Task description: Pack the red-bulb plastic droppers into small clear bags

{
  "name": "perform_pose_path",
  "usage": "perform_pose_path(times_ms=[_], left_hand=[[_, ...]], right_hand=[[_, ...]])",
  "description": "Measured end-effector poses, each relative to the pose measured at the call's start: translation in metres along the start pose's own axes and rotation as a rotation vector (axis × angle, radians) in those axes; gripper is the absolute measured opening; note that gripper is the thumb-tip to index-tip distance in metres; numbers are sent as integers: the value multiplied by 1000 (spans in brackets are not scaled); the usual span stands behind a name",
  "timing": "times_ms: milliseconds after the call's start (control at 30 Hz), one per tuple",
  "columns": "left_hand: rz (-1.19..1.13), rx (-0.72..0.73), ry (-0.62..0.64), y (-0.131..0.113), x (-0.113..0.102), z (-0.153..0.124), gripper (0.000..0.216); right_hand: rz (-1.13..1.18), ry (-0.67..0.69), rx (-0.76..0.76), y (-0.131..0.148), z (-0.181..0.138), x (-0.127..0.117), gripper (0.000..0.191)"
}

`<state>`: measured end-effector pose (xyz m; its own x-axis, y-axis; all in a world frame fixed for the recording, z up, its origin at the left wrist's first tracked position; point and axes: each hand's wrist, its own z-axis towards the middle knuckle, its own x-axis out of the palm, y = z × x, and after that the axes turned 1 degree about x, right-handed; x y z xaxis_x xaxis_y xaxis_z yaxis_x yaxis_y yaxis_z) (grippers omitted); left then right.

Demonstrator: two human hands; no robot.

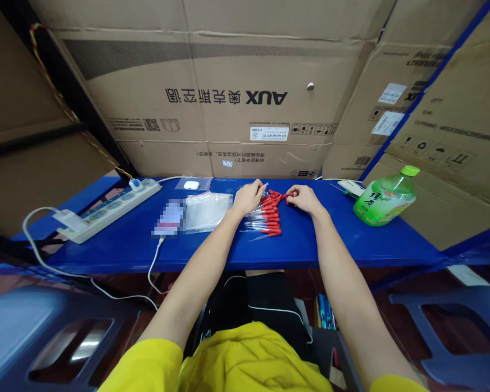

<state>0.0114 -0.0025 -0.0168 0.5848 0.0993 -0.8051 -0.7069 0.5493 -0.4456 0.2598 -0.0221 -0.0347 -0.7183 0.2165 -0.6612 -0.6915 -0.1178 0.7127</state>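
Note:
Several small clear droppers with red bulbs [268, 216] lie in a row on the blue shelf [335, 239] in front of me. My left hand [249, 196] rests at the far left end of the row, fingers closed on a clear dropper tube whose tip pokes out past the fingers. My right hand [304, 198] sits just right of the row, fingers pinched on a red bulb. The two hands are a short gap apart, above the far end of the pile.
A clear plastic bag [206, 209] and a charging phone [169, 218] lie to the left, past them a white power strip [110, 209]. A small white case [191, 185] sits at the back. A green bottle [386, 198] lies on its side at right. Cardboard boxes [237, 87] wall the back.

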Motion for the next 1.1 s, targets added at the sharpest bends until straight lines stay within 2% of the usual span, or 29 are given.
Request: perform_pose_path(times_ms=[133,200,300,367,600,900,1100], left_hand=[[-26,42,-20,2,1,0,34],[-53,80,-23,2,1,0,34],[-141,134,-38,0,0,1,34],[-220,149,-49,-1,0,2,37],[-429,167,-78,-2,4,7,42],[-532,197,-150,4,10,11,41],[-545,189,-158,3,11,12,40]], right_hand=[[32,-120,-54,1,4,-1,13],[176,-173,-85,7,5,0,22],[470,-159,-130,21,4,6,37],[566,-127,-161,31,2,11,41],[601,-104,-171,49,-4,23,45],[775,-220,-223,56,-5,31,43],[839,-220,-196,57,-4,32,44]])
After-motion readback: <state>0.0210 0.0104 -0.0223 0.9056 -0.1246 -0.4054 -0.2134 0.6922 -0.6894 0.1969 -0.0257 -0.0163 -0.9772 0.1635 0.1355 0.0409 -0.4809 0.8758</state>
